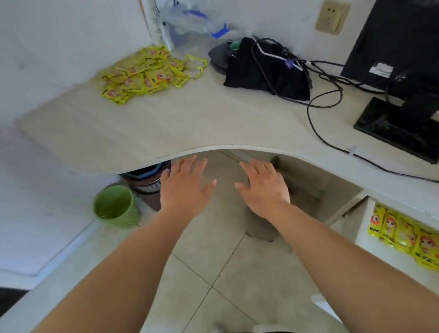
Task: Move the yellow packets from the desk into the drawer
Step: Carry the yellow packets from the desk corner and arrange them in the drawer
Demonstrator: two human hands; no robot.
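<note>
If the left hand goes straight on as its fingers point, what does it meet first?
Probably the front edge of the desk, just beyond the left hand; depth is unclear, so it may pass under it.

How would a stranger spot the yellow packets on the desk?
Find the curved pale desk and follow it to its far left corner by the wall. The yellow packets lie there in a loose heap, left of the black cloth bundle. Unlike the drawer packets at lower right, they sit on the desktop.
</note>
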